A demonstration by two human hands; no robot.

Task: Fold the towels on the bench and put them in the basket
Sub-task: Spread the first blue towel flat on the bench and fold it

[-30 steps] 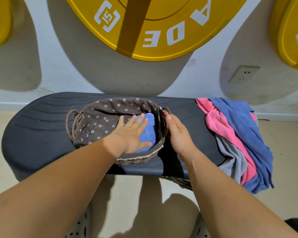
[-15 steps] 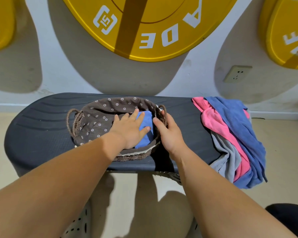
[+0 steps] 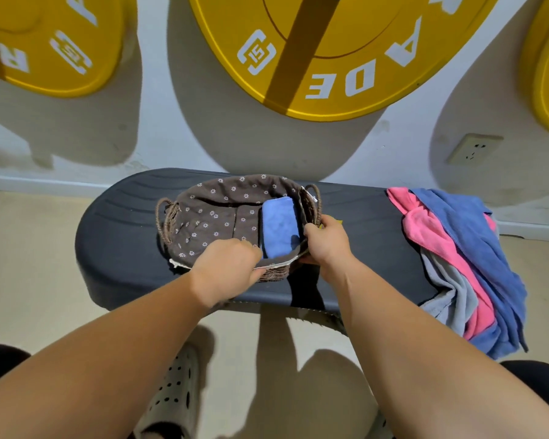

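Left hand has come off towel, fingers curled over near rim of basket; right hand pinches its right rim. Pile lies right of basket, nearer that hand.

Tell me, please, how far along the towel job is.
One folded blue towel lies at the right end of the basket. The left hand and right hand grip its rim. Left to do: the pink towel, unfolded blue towel and grey towel, heaped on the bench.
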